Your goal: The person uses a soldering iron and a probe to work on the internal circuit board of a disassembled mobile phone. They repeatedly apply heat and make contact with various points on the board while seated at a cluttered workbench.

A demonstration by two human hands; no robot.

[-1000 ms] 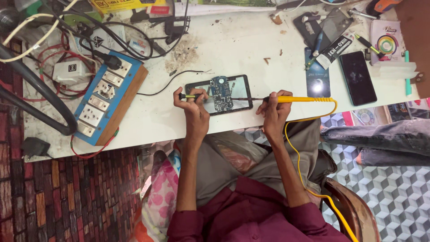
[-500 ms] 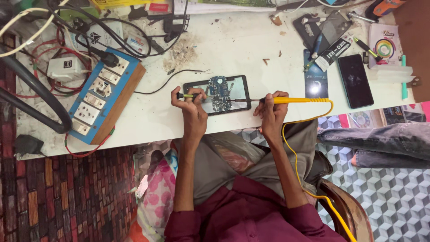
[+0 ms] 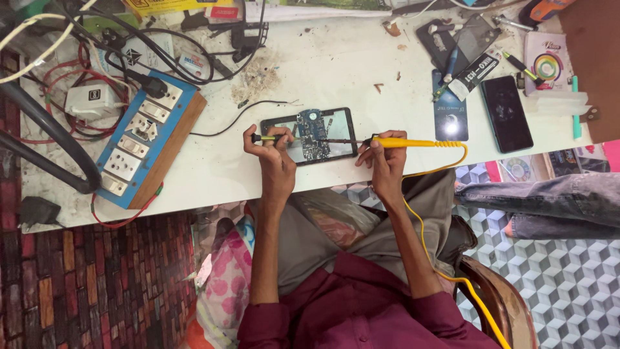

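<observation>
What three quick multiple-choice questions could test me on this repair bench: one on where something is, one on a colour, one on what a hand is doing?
1. Where does the blue socket board lie?
A. Left of the opened tablet
B. Right of the tablet
C. On the floor

2. What colour is the handle of the soldering iron?
A. Red
B. Yellow
C. Grey

3. What is the left hand doing?
A. Lying flat and empty
B. Gripping a thin tool
C. Holding the dark phone

Answers:
1 A: the board sits on the white table well to the tablet's left.
2 B: the handle and its cord are yellow, held in the right hand.
3 B: its fingers close on a thin tool aimed at the tablet's circuit board.
</observation>
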